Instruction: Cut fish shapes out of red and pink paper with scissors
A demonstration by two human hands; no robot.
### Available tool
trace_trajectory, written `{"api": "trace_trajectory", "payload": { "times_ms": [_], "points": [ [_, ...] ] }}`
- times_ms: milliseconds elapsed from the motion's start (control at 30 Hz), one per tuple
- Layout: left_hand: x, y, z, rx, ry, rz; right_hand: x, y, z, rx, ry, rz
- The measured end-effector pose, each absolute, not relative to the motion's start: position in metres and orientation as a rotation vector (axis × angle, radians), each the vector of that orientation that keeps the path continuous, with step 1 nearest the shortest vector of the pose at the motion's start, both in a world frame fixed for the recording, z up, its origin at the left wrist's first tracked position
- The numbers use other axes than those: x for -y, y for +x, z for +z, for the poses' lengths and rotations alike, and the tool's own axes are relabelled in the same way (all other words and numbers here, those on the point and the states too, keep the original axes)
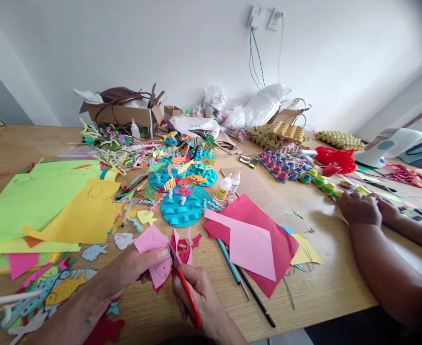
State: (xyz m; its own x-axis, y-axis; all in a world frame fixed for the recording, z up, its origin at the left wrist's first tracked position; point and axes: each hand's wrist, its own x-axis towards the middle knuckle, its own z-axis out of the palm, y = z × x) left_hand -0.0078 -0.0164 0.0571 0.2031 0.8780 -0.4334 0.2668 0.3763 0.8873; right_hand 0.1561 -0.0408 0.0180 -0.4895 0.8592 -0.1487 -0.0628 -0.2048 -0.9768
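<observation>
My left hand [144, 263] grips a piece of pink paper [149, 235] with fish outlines drawn on it. A bit of red paper shows beneath its lower edge. My right hand [198, 292] is closed around red-handled scissors [186, 292], their blades at the pink paper's right edge. Just beyond the blades lie red and pink paper scraps [185, 249]. A white cut-out fish [123, 240] and a yellow one [146, 217] rest near my left hand. To the right, a larger pink sheet [252, 244] lies on a dark red sheet [286, 242].
Green sheets [13, 206] and a yellow sheet [92, 211] cover the left side. Blue discs with paper fish [182, 208] stand mid-table beside glue bottles [223, 187]. Pencils [256, 297] lie at front right. Another person's hands [360, 209] touch a painted egg carton [324, 184].
</observation>
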Motion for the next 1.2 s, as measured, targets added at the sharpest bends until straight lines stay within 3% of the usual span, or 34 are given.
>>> {"api": "trace_trajectory", "payload": {
  "times_ms": [1200],
  "points": [
    [0.008,-0.014,0.075,-1.213,1.096,0.453,0.043,0.166,0.009,1.536,-0.978,1.718]
  ]
}}
